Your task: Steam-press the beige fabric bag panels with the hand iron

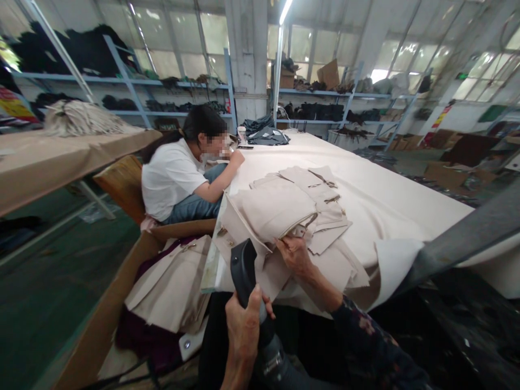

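Note:
My left hand [244, 327] is wrapped round the grip of a black vacuum nozzle [242, 268], whose dark hose [280, 363] trails down to the lower right. The nozzle's head points up beside the near left corner of the table. With the fingers of my right hand [298, 257] I pinch the front edge of a beige fabric piece [276, 208], close to a metal fitting and a zipper-like edge. That piece lies on a loose stack of other beige cut panels [329, 238], and small metal fittings show on some of them.
A co-worker [174, 179] sits at the table's left side, bent over it. Pale cloth covers the long table [390, 200]. A cardboard box [87, 336] holding beige pieces [174, 287] stands at my left. Dark folded items [266, 132] lie at the far end. A grey post [467, 238] slants at right.

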`<state>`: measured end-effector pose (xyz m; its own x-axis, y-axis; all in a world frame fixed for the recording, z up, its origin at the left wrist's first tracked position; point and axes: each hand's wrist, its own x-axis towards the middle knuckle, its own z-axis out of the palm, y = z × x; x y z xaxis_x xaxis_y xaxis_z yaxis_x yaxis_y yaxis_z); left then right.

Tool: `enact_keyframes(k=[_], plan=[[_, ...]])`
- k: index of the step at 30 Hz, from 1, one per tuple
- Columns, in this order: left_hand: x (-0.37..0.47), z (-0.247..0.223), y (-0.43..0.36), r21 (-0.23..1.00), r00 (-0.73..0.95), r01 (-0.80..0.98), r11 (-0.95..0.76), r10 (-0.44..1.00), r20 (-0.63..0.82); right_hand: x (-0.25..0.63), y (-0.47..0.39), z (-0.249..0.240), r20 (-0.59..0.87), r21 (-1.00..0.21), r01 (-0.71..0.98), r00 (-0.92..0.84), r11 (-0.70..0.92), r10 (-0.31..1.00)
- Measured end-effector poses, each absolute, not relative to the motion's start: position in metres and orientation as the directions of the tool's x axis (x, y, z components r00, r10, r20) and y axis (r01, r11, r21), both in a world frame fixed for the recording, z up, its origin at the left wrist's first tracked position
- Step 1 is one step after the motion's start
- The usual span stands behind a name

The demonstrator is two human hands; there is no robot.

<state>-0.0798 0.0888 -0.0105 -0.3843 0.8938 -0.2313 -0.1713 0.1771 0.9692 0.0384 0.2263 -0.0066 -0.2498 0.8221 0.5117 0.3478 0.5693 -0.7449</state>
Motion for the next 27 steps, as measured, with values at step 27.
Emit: enact_keyframes(k=[27], plan=[[-0.084,-0.013,0.078,0.975,-0.469,-0.180,0.132,0.859,-0.203,0.020,0.312,0.026,0.145,-0.053,0.414,-0.897,0.909,0.417]])
